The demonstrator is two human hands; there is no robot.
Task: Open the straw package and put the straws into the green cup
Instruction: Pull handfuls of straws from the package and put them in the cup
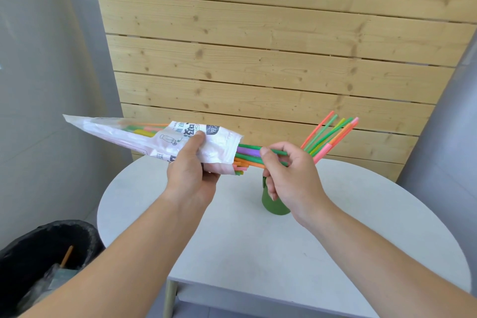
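While the left hand (191,170) grips the straw package (144,134) close to its open mouth, thumb on top of the printed film and fingers curled under it, the right hand (289,175) pinches a green straw (280,153) between thumb and forefinger. Its other fingers are curled loosely below.

Package: held in the air over the table's 10 o'clock edge, lying nearly flat. Sealed tip points to 9–10 o'clock, mouth faces 3 o'clock. More coloured straws show through the clear film.

Loose straw ends (245,160) stick out of the mouth: purple, green, orange, yellow. The pinched green one reaches furthest out, toward 3 o'clock.

Green cup (276,205): upright on the white round table (232,245), roughly mid-table, directly beneath the right hand. The hand hides its rim. Can't tell if fingers touch the cup.

Straws in the cup (333,134): a fan of pink, orange, green and yellow, leaning toward 1–2 o'clock, tops showing past the right hand's knuckles. Lower parts are hidden behind the hand.

Surroundings: wood plank wall (258,46) at 12 o'clock behind the table. Black-lined bin (38,245) on the floor at 8 o'clock, with an orange stick (67,257) and some clear wrap inside.
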